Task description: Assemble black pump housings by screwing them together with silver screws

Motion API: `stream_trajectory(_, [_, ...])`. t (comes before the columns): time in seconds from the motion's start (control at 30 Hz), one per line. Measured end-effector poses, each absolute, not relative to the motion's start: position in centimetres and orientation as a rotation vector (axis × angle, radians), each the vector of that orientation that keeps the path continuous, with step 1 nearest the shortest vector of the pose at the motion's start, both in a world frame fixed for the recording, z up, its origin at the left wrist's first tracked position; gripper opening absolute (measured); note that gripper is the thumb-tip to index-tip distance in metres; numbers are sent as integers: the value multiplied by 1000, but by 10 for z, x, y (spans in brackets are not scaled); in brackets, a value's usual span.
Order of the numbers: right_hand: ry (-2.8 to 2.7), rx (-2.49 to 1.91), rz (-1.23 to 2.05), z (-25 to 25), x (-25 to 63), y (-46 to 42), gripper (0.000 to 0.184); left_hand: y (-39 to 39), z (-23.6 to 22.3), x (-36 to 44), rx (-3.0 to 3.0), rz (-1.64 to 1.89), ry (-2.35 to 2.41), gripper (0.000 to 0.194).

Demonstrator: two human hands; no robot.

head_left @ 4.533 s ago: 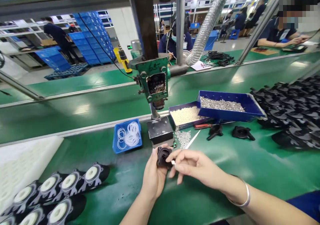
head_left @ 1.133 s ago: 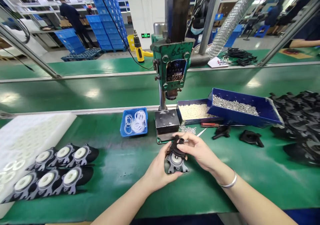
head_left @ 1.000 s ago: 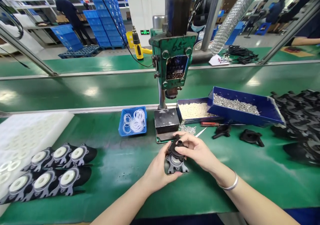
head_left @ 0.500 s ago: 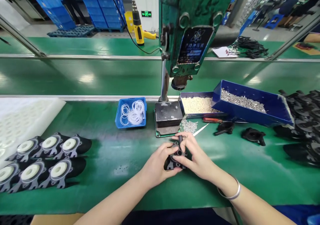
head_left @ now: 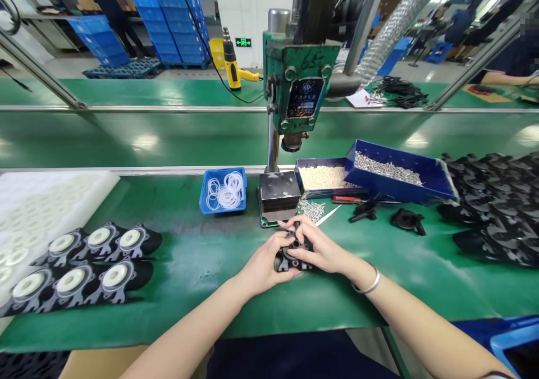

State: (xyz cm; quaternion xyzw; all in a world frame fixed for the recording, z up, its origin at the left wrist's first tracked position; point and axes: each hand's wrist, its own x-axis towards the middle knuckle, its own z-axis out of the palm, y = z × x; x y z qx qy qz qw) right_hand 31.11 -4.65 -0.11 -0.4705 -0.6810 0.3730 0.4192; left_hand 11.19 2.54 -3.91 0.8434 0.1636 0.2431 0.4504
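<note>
Low over the green bench, both hands hold one small black pump together. My left hand [head_left: 263,264] is wrapped round the left side of the pump housing [head_left: 284,265], thumb below and fingers on top. My right hand [head_left: 324,251] grips the black pump cover [head_left: 296,245] from the right, its fingers round the spout. The cover sits on the housing, hiding the white disc inside; I cannot tell whether it is fully seated. Left of the hands stand several black housings [head_left: 113,278] with white discs on top. Two loose black covers [head_left: 408,220] lie to the right.
A green hand press [head_left: 301,87] stands behind the hands, a black block [head_left: 279,188] beneath it. Around it are a blue tray of clear rings [head_left: 223,191], tiny metal rings [head_left: 311,210], a bin of pale parts [head_left: 326,178], a bin of metal pins [head_left: 387,171] and a screwdriver [head_left: 347,199].
Earlier my right hand held a small white piece over a black part. Later it brought the cover down onto the housing in my left hand. The hands have since closed tighter round both.
</note>
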Motion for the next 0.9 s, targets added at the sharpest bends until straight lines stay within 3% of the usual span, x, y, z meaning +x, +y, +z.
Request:
stream_trajectory(0.33, [-1869, -1197, 948, 10, 322, -39, 31, 23, -37, 112, 2078, 606, 446, 54])
stream_trajectory(0.43, [-1872, -1272, 828, 54, 344, -39, 27, 30, -12, 111, 2100, 666, 489, 53])
stream_trajectory(0.63, [-1351, -1080, -194, 195, 392, 24, 19, 82, 62, 128, 2095, 909, 670, 54])
stream_trajectory(0.73, [-1443, -1008, -168, 269, 392, 71, 36, 110, 74, 146, 2051, 829, 702, 54])
stream_trajectory(0.83, [-1362, -858, 71, 315, 374, 74, 33, 125, 70, 158, 2008, 771, 693, 57])
stream_trajectory(0.9, [-1322, -732, 38, 315, 360, 44, 25, 128, 66, 162, 1999, 762, 697, 57])
